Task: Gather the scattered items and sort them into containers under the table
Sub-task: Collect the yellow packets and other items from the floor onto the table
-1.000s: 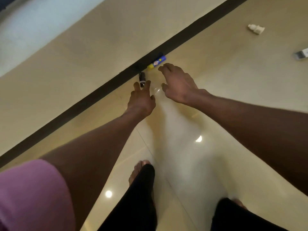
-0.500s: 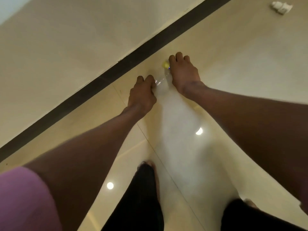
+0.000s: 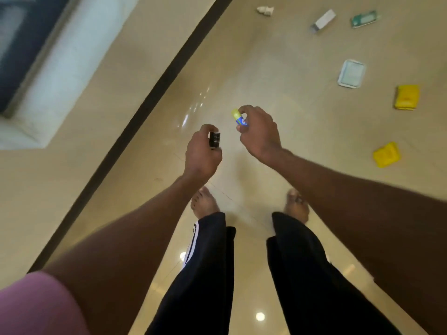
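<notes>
My left hand [image 3: 202, 153] holds a small black cylindrical container [image 3: 214, 140] between thumb and fingers, raised above the shiny beige floor. Beside it, my right hand [image 3: 258, 131] pinches a small blue tube with a yellow cap [image 3: 238, 117]. Both hands are lifted in front of me, a short gap between them. Scattered on the floor to the right lie a white lidded tray [image 3: 352, 73], two yellow packets [image 3: 407, 96] [image 3: 386, 154], a white box [image 3: 323, 20], a green packet [image 3: 364, 19] and a small white bottle [image 3: 265, 10].
A dark strip [image 3: 145, 107] runs diagonally across the floor tiles. A pale raised ledge [image 3: 55, 66] lies at the upper left. My bare feet and dark trousers [image 3: 205, 274] are directly below the hands.
Both hands were down on the floor by the dark strip, closing on the two items. They have since risen, each holding one item, and the view has pulled back.
</notes>
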`<state>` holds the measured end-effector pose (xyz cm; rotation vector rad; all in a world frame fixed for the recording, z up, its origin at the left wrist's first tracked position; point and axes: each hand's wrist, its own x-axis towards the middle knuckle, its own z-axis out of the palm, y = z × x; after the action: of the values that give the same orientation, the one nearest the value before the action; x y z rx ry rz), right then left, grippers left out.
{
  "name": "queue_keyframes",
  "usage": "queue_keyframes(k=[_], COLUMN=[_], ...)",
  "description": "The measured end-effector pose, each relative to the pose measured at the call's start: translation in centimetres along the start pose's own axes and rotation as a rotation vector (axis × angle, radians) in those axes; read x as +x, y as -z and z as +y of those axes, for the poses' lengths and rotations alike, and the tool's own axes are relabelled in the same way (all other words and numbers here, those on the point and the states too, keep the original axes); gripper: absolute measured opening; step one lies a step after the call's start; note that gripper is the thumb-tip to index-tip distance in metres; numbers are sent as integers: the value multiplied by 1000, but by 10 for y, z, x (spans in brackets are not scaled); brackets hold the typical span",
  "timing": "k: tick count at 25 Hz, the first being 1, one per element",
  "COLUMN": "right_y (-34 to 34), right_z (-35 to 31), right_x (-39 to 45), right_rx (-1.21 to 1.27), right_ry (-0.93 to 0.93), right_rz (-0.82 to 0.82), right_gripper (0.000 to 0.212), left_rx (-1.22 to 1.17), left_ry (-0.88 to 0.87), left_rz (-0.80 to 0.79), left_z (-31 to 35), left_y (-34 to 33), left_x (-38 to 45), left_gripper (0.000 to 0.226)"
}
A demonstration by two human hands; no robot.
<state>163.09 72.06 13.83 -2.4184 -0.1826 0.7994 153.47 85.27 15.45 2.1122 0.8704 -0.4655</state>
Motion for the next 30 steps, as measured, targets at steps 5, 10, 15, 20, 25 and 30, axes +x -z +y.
queue_keyframes(k=[5,10,15,20,25,30], right_y=[125,274,342,385,416,449], right_z=[-31,-41,10,114,242,367], right_x=[-117,-241,-318,-401,-488,-540], right_rx=[179,396,618,711,729,710], right_ry=[-125,-322,-466,-565,-701,-851], right_rz=[150,461,733,904,1002,1070], right_gripper=[56,48,38,40,35,46], left_rx=[-109,-71,-48,41,129,212], left_ry=[-68,-228,-372,-491,-593,-716], left_rz=[-30,-168,-267,-422,-554,-694], left_z=[124,275,342,394,438,484], left_y=[44,79,32,-81,-218,-341], left_x=[-105,-211,-281,-361,-442,-501], left_gripper=[57,47,43,43,42,54])
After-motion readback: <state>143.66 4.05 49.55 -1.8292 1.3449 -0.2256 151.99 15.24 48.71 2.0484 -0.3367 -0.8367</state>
